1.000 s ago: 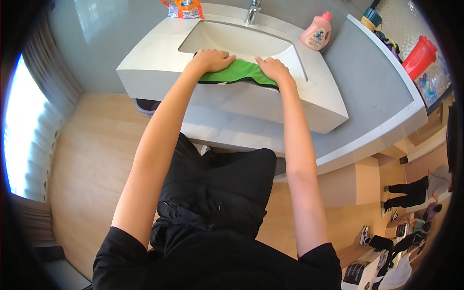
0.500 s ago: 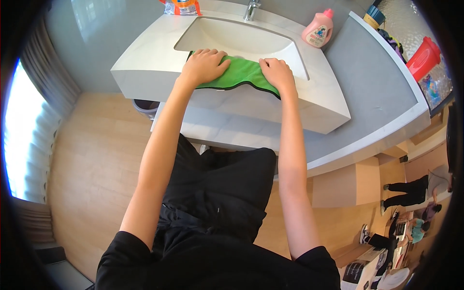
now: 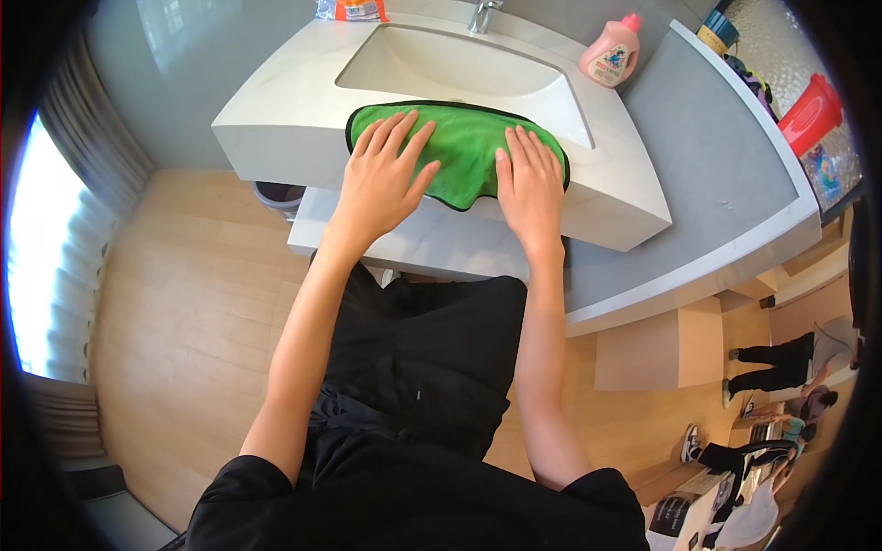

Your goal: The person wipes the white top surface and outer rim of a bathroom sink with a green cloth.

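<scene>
A green cloth point(image 3: 464, 147) with a black edge lies over the front rim of the white sink counter point(image 3: 285, 96), its lower part hanging down the front face. My left hand point(image 3: 381, 174) rests on the cloth's left part, fingers spread. On its right part lies my right hand point(image 3: 533, 179), with the fingers stretched out flat. Both palms hang over the counter's front edge, and neither hand grips the cloth. Just behind the cloth is the white basin point(image 3: 450, 64), with a chrome faucet point(image 3: 483, 16) at its back.
A pink detergent bottle point(image 3: 612, 53) stands at the counter's back right, and an orange and white packet point(image 3: 353, 9) at the back left. A grey partition point(image 3: 717, 184) borders the right. Below the counter are a shelf point(image 3: 404, 234) and a bin point(image 3: 277, 197). Several people are far right.
Both hands have slid toward me and down, and their curled fingers have straightened. More of the cloth shows, spread flat over the rim with its far edge visible.
</scene>
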Available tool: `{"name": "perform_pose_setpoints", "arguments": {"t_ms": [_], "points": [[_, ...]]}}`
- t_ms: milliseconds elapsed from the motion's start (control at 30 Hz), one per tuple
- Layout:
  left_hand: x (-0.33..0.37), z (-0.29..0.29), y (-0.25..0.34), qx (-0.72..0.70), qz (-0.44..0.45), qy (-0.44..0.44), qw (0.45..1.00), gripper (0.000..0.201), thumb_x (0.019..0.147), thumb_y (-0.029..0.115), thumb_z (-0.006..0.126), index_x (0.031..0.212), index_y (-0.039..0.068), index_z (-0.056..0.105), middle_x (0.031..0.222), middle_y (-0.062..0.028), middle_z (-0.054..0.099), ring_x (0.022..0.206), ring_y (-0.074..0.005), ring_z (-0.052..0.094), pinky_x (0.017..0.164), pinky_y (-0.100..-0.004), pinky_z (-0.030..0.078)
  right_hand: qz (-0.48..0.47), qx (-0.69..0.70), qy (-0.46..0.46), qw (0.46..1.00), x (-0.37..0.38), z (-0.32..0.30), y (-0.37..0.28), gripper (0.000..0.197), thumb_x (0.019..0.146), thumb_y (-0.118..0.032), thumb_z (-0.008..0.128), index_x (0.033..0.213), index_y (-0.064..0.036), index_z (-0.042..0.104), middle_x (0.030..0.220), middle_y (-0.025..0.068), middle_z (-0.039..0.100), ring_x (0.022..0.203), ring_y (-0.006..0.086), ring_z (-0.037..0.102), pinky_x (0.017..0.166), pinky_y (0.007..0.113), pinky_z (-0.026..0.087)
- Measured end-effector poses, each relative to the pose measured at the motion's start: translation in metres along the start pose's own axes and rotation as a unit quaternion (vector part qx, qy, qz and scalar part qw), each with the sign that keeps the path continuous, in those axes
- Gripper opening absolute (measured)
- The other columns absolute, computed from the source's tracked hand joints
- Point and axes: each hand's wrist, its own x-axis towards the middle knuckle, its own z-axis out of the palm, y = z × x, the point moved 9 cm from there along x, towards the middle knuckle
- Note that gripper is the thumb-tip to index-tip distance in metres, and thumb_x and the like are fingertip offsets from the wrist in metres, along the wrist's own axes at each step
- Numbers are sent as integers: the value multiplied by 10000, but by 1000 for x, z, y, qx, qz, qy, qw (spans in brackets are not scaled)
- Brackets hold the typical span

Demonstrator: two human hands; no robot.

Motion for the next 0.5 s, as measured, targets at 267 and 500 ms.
{"name": "perform_pose_setpoints", "arguments": {"t_ms": [267,500], "points": [[0,-7,-1,-5,2,9,1000,434,959,318,622,1321,80,610,1368,-164,582,1306,-340,505,1117,-467,378,38,23,-19,999,-8,-11,-13,513,1019,-402,522,1291,22,619,1342,213,613,1300,357,528,1142,464,345],[33,42,-26,43,-11,-73,996,477,1024,422,459,1386,134,576,1438,-150,543,1350,-329,480,1131,-463,357,32,-4,-44,998,25,23,10,579,1031,-478,461,1288,13,630,1329,208,625,1299,359,535,1138,449,356]]}}
